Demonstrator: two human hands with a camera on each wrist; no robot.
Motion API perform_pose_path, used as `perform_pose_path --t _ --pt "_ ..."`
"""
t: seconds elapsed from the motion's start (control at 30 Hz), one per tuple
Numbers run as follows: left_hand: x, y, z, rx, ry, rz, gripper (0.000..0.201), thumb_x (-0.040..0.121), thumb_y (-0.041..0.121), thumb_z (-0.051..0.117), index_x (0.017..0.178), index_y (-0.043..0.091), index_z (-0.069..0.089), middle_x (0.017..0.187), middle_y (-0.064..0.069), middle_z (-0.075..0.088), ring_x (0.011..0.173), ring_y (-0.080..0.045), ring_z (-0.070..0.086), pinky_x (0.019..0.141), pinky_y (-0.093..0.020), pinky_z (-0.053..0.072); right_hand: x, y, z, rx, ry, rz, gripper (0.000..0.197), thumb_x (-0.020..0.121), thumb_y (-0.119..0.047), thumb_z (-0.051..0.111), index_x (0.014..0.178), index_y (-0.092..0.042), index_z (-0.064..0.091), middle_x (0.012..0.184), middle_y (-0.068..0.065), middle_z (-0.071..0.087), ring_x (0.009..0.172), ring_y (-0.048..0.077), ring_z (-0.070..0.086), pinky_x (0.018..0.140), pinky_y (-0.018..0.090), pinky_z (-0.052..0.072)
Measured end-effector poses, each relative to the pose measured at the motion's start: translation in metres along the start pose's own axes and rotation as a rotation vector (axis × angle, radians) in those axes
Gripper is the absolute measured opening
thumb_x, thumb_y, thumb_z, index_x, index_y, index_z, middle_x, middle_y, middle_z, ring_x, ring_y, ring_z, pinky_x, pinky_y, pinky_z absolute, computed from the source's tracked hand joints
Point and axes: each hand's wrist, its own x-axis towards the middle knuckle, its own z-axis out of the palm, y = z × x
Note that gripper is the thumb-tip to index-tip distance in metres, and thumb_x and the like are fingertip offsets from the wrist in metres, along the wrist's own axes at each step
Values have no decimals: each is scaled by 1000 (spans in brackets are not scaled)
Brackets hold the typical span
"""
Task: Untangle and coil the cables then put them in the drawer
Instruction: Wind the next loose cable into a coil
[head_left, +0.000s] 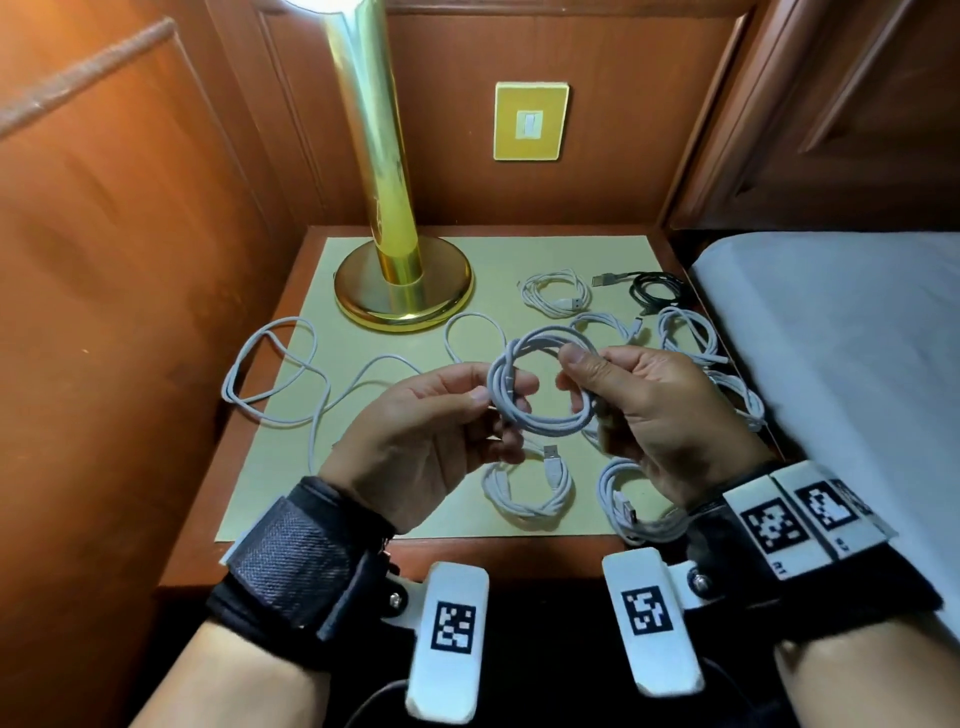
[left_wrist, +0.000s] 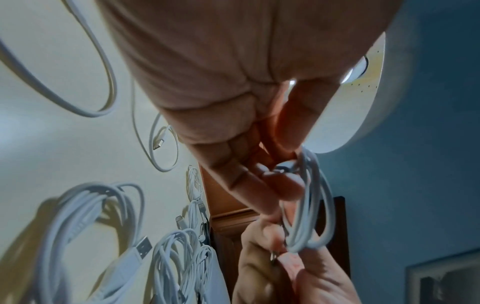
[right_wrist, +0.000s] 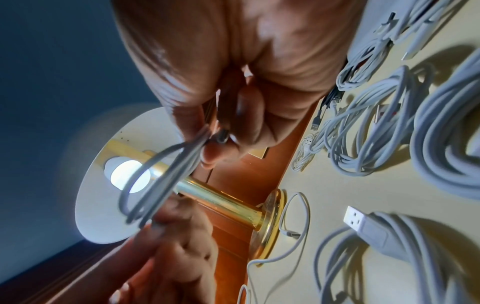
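We hold the coiled white round cable (head_left: 540, 384) upright between 2 hands, left hand (head_left: 426, 436) pinching its left side, right hand (head_left: 660, 415) its right (coil hangs above the mat).

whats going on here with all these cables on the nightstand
A person is coiling a white cable, holding the loop up between the left hand and right hand above the nightstand. Several finished coils lie on the mat near the bed side. One long white cable still sprawls loose on the left, by the brass lamp. No drawer is in view.
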Motion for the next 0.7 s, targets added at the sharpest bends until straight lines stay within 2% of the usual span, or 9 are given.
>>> perform_pose_path --t 0.1,0.2,0.27,0.37,0.47,0.5,0.6,0.63,0.7 --pt "-1 -2 -1 31 11 46 28 88 11 51 99 2 76 78 -13 56 63 -15 58 68 -29 57 0 0 -2 -111 -62 -29 45 85 -50 66 70 -7 58 48 -3 33 42 13 23 47 26 17" --pt "-1 -4 -1 92 40 39 27 89 14 52 97 2 74 71 -9 51 59 -15 53 64 -30 57 1 7 -1 -495 -29 -181 71 90 -70 47 91 1 56 48 -8 33 45 11 31 52 32 28" --pt "0 -7 -2 151 69 15 28 88 17 51 100 -4 66 69 -5 48 58 -17 48 62 -32 56 -1 10 0 -676 30 -240 67 95 -67 40 86 -3 58 47 -9 39 46 9 34 55 31 29" --pt "2 -11 -6 371 147 -9 32 86 18 46 95 -12 56 63 1 43 59 -21 41 60 -35 55 -1 7 3 -789 103 -275 63 95 -65 42 73 -6 54 53 -6 37 50 12 35 54 35 31" --pt "3 -9 -4 648 245 2 31 81 20 39 82 -3 60 54 4 42 55 -18 42 56 -36 52 -1 5 3 -840 118 -214 75 83 -76 47 70 -2 50 58 6 40 55 19 40 56 35 37" --pt "4 -8 -5 795 286 35 37 80 24 36 81 -2 62 53 3 44 53 -18 44 53 -34 51 -2 4 4 -846 122 -186 73 79 -76 50 65 -5 46 57 6 40 54 19 41 56 35 37" --pt "7 -6 -9 1210 386 192 39 81 29 28 68 6 57 58 -6 51 59 -25 52 55 -45 48 -3 -3 6 -832 146 -150 68 73 -75 60 57 -17 30 51 -7 30 48 12 31 53 32 31" --pt "7 -6 -10 1247 414 215 37 82 29 27 63 11 53 58 -4 51 61 -24 52 56 -44 46 -3 -5 6 -831 152 -147 69 72 -75 62 56 -17 29 50 -7 30 48 11 31 53 31 30" --pt "8 -6 -9 1292 466 232 32 82 29 27 59 20 47 56 2 48 58 -15 48 51 -29 38 -2 -8 7 -852 167 -148 70 70 -76 63 56 -17 29 51 -4 32 50 15 34 53 31 31"
